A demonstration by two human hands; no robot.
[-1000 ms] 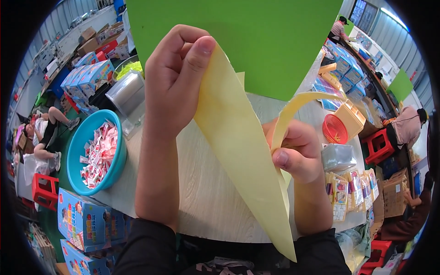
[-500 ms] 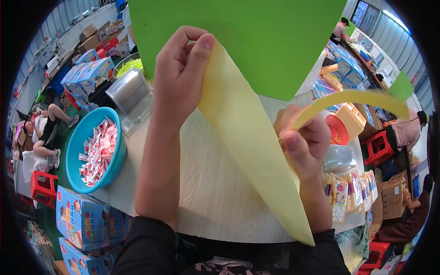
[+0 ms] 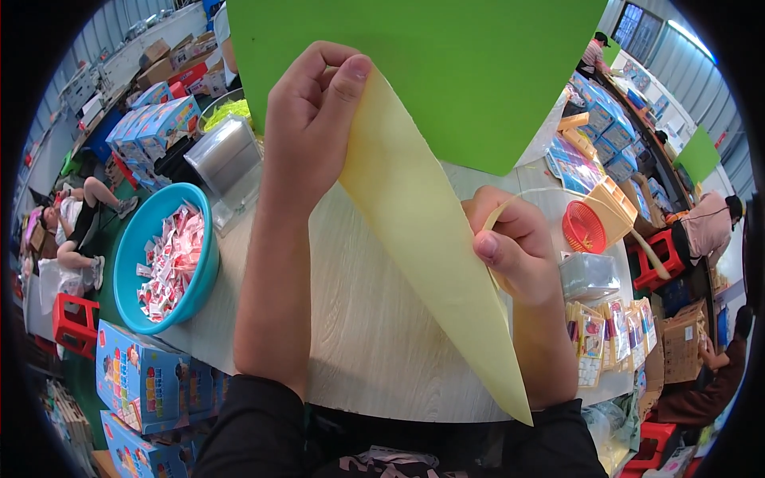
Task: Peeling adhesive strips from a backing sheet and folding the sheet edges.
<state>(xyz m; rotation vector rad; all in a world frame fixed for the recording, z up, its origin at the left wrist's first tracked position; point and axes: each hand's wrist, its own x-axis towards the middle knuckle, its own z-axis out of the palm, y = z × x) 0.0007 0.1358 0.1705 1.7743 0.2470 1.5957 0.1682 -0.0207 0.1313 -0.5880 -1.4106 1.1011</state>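
A long, pointed sheet of yellow paper [image 3: 418, 231] hangs slantwise above the wooden table. My left hand [image 3: 307, 119] is closed on its upper end, the thumb pressing against the fingers. Beside the sheet's right edge, my right hand [image 3: 518, 251] pinches a narrow yellow strip [image 3: 651, 253] between thumb and fingers. From that pinch the strip curves up and out to the right, its far end hanging loose. Whether the strip is still joined to the sheet is hidden by the fingers.
A turquoise basin [image 3: 125, 263] of small packets stands left, above blue boxes [image 3: 139, 374]. A green board [image 3: 414, 80] stands ahead. To the right are a red basket [image 3: 584, 227], a clear box [image 3: 590, 276] and wrapped sets [image 3: 591, 342]. Other people sit on both sides.
The strip has swung from a broad raised arc to a thinner, lower one, its end dropping. My right hand has shifted slightly left, and the sheet's lower tip moved a little left.
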